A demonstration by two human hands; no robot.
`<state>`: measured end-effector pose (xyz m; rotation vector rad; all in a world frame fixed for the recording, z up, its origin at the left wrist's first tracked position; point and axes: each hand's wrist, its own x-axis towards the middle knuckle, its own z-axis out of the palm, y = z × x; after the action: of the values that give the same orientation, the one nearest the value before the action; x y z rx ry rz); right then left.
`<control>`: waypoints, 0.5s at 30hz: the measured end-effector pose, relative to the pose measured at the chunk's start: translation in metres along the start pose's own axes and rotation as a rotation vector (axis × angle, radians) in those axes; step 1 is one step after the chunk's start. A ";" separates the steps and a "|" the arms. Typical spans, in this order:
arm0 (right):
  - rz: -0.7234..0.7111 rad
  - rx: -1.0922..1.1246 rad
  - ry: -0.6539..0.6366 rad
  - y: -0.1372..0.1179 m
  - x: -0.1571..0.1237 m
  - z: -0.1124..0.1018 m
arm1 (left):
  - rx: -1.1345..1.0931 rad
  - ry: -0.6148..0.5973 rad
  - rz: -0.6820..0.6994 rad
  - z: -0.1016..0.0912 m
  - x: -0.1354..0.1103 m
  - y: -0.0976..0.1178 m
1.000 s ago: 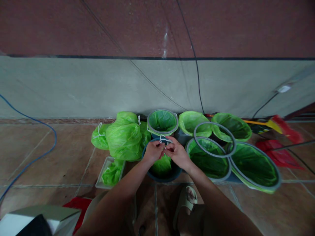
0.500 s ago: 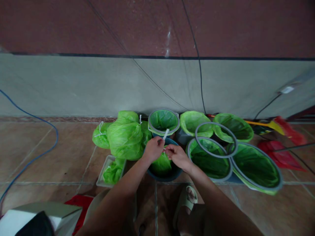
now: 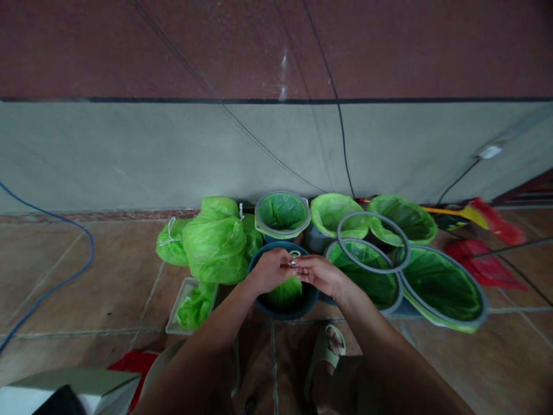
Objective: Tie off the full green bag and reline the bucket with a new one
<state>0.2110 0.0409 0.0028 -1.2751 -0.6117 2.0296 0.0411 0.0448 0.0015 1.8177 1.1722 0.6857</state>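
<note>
Both hands meet over a dark blue bin (image 3: 287, 314) with a green plastic bag (image 3: 283, 294) bunched inside it. My left hand (image 3: 272, 270) is closed, its fingers pinching a white drawstring (image 3: 295, 253) that curls into a small loop above the fingertips. Close against it, my right hand (image 3: 318, 272) pinches the same string from the right. The fingers hide much of the string, and whether it is knotted cannot be made out.
Full green bags (image 3: 216, 242) with white ties lean at the wall on the left, behind a white tray (image 3: 175, 325) of green bags. Several lined bins (image 3: 444, 282) stand on the right; a loose grey ring (image 3: 408, 251) lies across them. A red dustpan (image 3: 470, 259) is farther right.
The white string end that stood upright above my hands has become a curled loop. My hands have drawn together. The whole view has shifted slightly.
</note>
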 end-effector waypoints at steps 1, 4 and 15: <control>-0.017 -0.006 0.004 0.001 0.000 0.001 | 0.049 0.028 0.017 0.001 0.000 -0.001; -0.104 -0.072 0.002 0.003 0.001 0.002 | 0.210 0.061 0.081 0.002 0.003 -0.004; -0.288 -1.238 0.465 -0.005 0.011 -0.031 | 0.651 -0.130 -0.244 -0.023 -0.003 -0.017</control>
<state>0.2369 0.0538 -0.0134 -2.0427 -1.8024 0.9364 0.0138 0.0538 -0.0019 2.1412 1.6156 0.0293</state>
